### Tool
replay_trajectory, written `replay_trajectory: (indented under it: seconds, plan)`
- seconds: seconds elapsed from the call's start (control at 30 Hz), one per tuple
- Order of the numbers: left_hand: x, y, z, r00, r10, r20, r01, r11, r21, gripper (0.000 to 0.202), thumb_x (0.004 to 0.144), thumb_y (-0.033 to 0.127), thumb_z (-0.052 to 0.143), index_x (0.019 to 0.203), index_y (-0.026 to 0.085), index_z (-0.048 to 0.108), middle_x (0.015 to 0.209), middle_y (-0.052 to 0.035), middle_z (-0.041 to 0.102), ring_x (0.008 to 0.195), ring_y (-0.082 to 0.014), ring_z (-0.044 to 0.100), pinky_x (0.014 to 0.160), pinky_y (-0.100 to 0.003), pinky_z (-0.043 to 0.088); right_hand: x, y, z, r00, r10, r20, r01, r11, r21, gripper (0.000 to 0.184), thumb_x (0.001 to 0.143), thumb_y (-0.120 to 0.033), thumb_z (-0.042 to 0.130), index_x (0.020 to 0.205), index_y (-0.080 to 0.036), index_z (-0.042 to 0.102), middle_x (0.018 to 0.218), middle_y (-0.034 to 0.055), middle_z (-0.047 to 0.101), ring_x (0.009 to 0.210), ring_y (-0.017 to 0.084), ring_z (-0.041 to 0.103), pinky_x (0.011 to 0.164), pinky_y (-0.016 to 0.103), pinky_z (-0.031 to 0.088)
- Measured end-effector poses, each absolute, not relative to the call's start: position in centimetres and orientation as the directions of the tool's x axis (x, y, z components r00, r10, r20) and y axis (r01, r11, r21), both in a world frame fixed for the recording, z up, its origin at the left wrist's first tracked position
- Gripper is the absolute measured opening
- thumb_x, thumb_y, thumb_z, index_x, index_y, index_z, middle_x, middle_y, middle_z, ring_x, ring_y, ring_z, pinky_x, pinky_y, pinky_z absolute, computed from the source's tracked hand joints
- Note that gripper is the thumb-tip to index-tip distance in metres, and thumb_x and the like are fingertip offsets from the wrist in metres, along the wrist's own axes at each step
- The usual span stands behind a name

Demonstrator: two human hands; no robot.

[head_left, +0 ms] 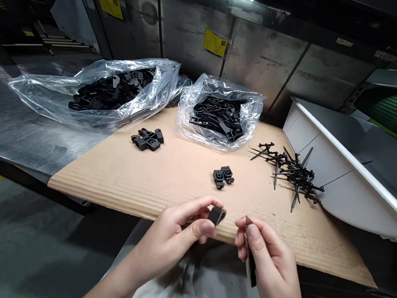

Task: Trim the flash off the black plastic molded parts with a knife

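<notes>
The left fingers [204,226] pinched a blocky black part [215,215] by the cardboard's [177,177] front edge; the right fingers [254,232] pinched a slim pointed tool [251,270] (partly hidden). Toward the cardboard's back, a crinkled clear bag [252,119] held jumbled, indistinct black pieces [219,118].

Left hand [183,227], right hand [269,254] near each other, both pinching.

Tool [251,271] partly hidden by right fingers [258,244], bin [354,195] cropped

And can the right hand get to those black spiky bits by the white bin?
Probably yes: nothing seems to stand between the right hand and the spiky bits, though it holds a thin pointed tool.
</notes>
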State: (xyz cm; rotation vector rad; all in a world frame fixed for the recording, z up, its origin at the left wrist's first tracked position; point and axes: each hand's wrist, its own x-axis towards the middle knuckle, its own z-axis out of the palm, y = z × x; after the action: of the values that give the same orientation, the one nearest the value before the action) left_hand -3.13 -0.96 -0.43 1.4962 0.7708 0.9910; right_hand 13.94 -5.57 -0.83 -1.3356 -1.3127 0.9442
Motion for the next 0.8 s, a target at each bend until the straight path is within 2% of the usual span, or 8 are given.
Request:
replay_trajectory:
  seconds: [0.07,0.13,0.17,0.27,0.37,0.43,0.67,0.8]
  plan:
    - [-3.0,-1.1,-0.3,0.389,0.909,0.152,-0.13,-0.109,0.985,0.022,0.084,0.037,0.053,0.094,0.019,0.059,0.081,-0.0018,0.061,0.073,-0.014,0.059,0.068,-0.021,0.048,13.9,-5.8,-0.9,0.106,0.981,0.161,0.268,0.128,-0.955,0.02,0.088,-0.032,0.045,0.087,-0.022,0.063,0.065,-0.0018,0.058,0.054,0.007,0.053,0.052,0.015,0.045]
    - [-2.7,-1.2,-0.1,0.309,0.945,0.107,-0.175,-0.054,0.983,0.012,0.082,0.031,0.057,0.084,0.019,0.058,0.078,0.0009,0.061,0.073,-0.0119,0.059,0.066,-0.017,0.048,13.7,-5.9,-0.9,0.109,0.973,0.205,0.324,0.16,-0.933,0.018,0.088,-0.029,0.046,0.086,-0.022,0.063,0.065,-0.0015,0.059,0.053,0.008,0.054,0.05,0.015,0.046]
    - [-2.5,-1.2,0.1,0.283,0.957,0.069,-0.19,-0.015,0.982,0.008,0.08,0.025,0.06,0.087,0.02,0.058,0.074,0.0029,0.061,0.07,-0.0103,0.06,0.064,-0.015,0.048,13.5,-5.9,-0.8,0.115,0.966,0.233,0.351,0.18,-0.919,0.017,0.087,-0.028,0.047,0.086,-0.022,0.063,0.065,-0.0014,0.059,0.053,0.008,0.055,0.05,0.015,0.046]
    - [-2.2,-1.2,0.6,0.274,0.961,0.043,-0.163,0.002,0.987,0.03,0.073,0.011,0.065,0.1,0.024,0.061,0.077,0.0042,0.067,0.073,-0.0095,0.063,0.066,-0.013,0.049,12.9,-5.8,-0.6,0.141,0.932,0.335,0.422,0.25,-0.872,0.014,0.085,-0.023,0.05,0.087,-0.024,0.064,0.066,-0.0016,0.061,0.055,0.009,0.056,0.051,0.016,0.046]
    - [-2.1,-1.2,0.9,0.259,0.952,0.163,-0.021,-0.163,0.986,0.018,0.076,0.007,0.06,0.082,0.021,0.07,0.082,0.0025,0.07,0.079,-0.0095,0.064,0.072,-0.012,0.048,11.8,-5.7,-0.7,0.219,0.891,0.397,0.414,0.283,-0.865,0.014,0.083,-0.02,0.053,0.086,-0.026,0.065,0.065,-0.0027,0.061,0.052,0.009,0.054,0.049,0.018,0.044]
    - [-1.9,-1.3,0.8,0.229,0.943,0.242,0.046,-0.258,0.965,0.02,0.078,0.006,0.057,0.078,0.02,0.071,0.082,0.0031,0.07,0.078,-0.0085,0.064,0.072,-0.01,0.047,11.0,-5.7,-0.9,0.278,0.877,0.392,0.364,0.281,-0.888,0.015,0.082,-0.02,0.053,0.086,-0.028,0.065,0.069,-0.0035,0.063,0.05,0.008,0.052,0.047,0.018,0.043]
    - [0.2,-2.4,-0.3,-0.054,0.9,0.432,0.198,-0.414,0.888,0.024,0.081,0.003,0.048,0.09,0.018,0.064,0.085,0.0011,0.068,0.077,-0.0089,0.063,0.072,-0.011,0.048,8.9,-4.7,-1.9,0.366,0.838,0.406,0.355,0.277,-0.893,0.022,0.086,-0.021,0.048,0.106,-0.028,0.054,0.095,0.0012,0.063,0.076,0.013,0.061,0.054,0.021,0.048]
    - [0.5,-2.7,-0.6,-0.003,0.827,0.562,0.225,-0.547,0.806,0.03,0.08,-0.002,0.044,0.095,0.017,0.061,0.092,-0.0023,0.066,0.085,-0.0104,0.062,0.08,-0.014,0.046,8.8,-4.0,-1.7,0.391,0.806,0.443,0.422,0.271,-0.865,0.022,0.087,-0.02,0.044,0.108,-0.024,0.05,0.103,0.005,0.06,0.089,0.014,0.059,0.07,0.023,0.05]
